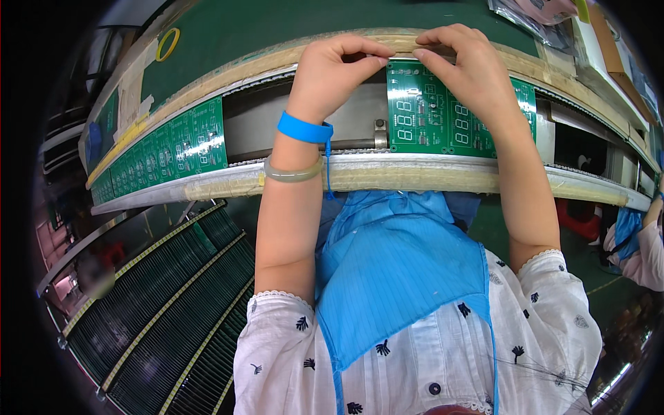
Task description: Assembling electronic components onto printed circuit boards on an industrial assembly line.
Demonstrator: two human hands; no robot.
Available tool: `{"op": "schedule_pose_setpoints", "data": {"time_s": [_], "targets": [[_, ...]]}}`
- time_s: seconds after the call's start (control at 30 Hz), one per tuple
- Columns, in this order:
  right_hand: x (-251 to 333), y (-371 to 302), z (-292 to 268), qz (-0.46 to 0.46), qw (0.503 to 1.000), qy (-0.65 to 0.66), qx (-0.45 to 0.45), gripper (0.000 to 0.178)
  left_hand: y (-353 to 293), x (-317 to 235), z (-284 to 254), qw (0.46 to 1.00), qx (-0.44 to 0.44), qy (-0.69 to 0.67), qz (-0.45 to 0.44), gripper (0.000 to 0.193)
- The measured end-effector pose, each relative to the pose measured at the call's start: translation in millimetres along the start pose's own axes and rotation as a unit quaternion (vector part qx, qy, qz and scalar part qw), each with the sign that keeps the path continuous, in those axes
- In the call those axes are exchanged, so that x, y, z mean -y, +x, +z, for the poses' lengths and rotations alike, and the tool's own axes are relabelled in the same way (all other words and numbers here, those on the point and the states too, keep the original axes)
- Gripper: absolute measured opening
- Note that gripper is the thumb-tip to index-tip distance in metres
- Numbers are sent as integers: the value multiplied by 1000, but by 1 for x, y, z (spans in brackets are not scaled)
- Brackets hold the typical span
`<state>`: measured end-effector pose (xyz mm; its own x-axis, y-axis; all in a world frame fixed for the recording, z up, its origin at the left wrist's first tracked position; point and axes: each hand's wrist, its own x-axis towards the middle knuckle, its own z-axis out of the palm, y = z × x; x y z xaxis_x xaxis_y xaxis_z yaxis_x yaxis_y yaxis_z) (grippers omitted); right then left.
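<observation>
A green circuit board lies between two long rails. By its far edge, the left hand and right hand each hold thumb and forefinger slightly apart; whether either grips the board cannot be told. More green boards sit further left.

Wht digit outlines show on grn PCB.

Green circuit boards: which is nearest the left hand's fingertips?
The board just right of the gap: its upper-left corner is by the left hand; boards left of the gap lie farther.
</observation>
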<state>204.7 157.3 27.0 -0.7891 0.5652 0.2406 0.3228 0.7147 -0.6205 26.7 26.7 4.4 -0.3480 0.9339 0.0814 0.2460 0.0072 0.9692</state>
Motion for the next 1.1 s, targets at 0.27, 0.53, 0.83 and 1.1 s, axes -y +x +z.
{"op": "schedule_pose_setpoints", "data": {"time_s": [0.27,0.53,0.83,1.1], "targets": [[-5,-2,-2,-3,1000,-11,1,26,0,0,9,994,14,108,-2,16],[-7,-3,-3,-5,1000,-9,-5,27,-1,3,12,989,13,145,11,15],[-5,-2,-5,2,1000,5,-1,26,-1,1,13,986,8,168,11,14],[-5,-3,-6,-2,1000,9,3,24,-2,0,13,985,11,172,12,14]]}}
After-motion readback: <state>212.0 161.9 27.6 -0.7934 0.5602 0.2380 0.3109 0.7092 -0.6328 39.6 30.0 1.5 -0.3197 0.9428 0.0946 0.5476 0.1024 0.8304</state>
